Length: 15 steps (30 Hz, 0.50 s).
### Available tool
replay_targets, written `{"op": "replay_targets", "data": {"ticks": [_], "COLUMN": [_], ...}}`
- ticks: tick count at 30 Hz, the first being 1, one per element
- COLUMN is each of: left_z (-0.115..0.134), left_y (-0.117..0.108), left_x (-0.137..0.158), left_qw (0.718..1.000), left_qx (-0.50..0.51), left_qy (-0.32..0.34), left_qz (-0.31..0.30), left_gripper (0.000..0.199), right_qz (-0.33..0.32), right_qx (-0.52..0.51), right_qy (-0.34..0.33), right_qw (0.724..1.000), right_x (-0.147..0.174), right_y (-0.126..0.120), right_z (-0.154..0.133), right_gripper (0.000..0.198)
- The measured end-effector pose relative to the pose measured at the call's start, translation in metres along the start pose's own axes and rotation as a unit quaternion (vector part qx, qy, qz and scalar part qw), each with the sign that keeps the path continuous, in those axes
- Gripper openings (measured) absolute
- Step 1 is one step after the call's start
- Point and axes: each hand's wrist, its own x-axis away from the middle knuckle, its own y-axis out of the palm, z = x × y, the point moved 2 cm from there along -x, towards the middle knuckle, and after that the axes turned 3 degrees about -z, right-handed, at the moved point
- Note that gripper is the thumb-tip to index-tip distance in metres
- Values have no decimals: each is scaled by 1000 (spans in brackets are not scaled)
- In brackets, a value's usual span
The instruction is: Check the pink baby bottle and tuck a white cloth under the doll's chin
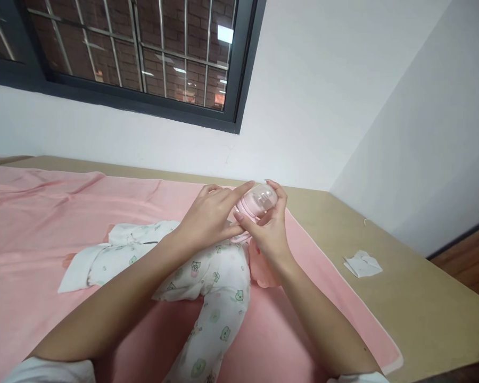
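Observation:
A small pink baby bottle with a clear dome cap is held tilted between both hands, its cap pointing up and right. My left hand closes on the left side of the bottle, with its index finger reaching along the collar. Around the cap and the near side curls my right hand, thumb on the collar. Below them a baby doll in a white outfit with green animal prints lies across the pink cloth. Its head is at the right, partly hidden by my right hand and wrist.
The pink cloth covers much of the wooden tabletop. A crumpled white tissue lies on the wood to the right. White walls border the back and right, with a barred, dark-framed window above.

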Motion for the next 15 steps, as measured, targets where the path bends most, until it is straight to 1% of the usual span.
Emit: {"op": "replay_targets", "data": {"ticks": [3,5,8,10,11,13,14,15], "left_z": [2,4,11,21,28,44,53,63], "left_y": [0,-2,-7,-9,-9,-5,-1,5], "left_x": [1,2,4,6,7,11,15,19], "left_qw": [999,999,999,999,997,987,976,958], "left_qx": [20,32,39,49,59,85,103,124], "left_qy": [-23,-32,-29,-3,19,84,126,172], "left_qz": [-32,-24,2,-15,-37,-108,-147,-194], "left_gripper": [70,68,58,48,41,30,28,26], "right_qz": [17,35,93,145,167,189,196,200], "right_qx": [44,71,131,193,232,298,321,340], "right_qy": [-41,-63,-72,-49,-26,36,59,77], "right_qw": [998,995,984,969,958,935,925,916], "right_x": [-6,-15,-32,-42,-46,-47,-46,-43], "right_y": [-9,-23,-59,-88,-102,-126,-134,-140], "right_z": [-2,1,19,39,49,70,79,87], "right_gripper": [85,82,79,78,77,78,77,75]}}
